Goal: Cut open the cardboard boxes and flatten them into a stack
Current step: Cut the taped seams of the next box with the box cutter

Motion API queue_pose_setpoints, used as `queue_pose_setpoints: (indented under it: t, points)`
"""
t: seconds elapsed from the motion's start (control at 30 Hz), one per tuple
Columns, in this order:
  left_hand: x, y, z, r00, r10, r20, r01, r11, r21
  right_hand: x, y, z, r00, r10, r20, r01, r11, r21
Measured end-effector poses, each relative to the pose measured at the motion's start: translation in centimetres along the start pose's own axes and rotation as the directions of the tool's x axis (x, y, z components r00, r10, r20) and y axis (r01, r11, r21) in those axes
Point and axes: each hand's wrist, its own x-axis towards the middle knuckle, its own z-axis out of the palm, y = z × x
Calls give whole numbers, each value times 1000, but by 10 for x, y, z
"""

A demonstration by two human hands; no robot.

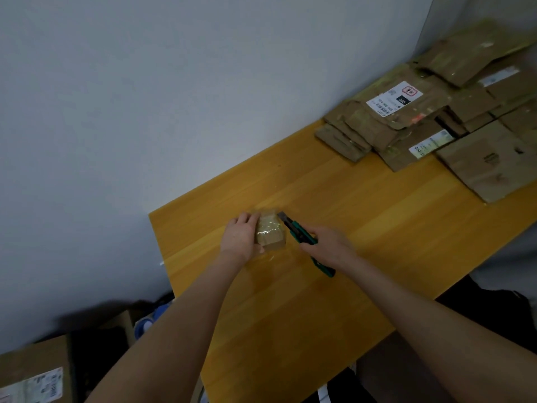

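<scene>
Right hand (328, 245): curled round green-black utility knife (299, 234), blade tip at box's far corner.
Left hand (241, 237): clasps small brown tape-wrapped cardboard box (270, 231), toward left edge of yellow wooden desk (319, 315).
Risk: blade skids off glossy tape toward left fingers; light box slides.
Flattened brown cardboard stack (421, 126): far right corner.

We see left hand (241, 238), right hand (329, 244): both bare. Also bare: left forearm (180, 315), right forearm (421, 303), as far as frame edge. Blur hides finer detail from us.
</scene>
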Motion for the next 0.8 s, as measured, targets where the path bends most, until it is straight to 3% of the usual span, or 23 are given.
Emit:
queue_pose_setpoints:
  t: [0.3,0.8]
  points:
    - [-5,2,1,999,12,-33,-12,1000,16,4,1,-21,989,-79,126,74,996,46]
    - [-1,0,1,1000,6,-6,-6,1000,10,-13,0,-21,984,-68,167,83,993,-86]
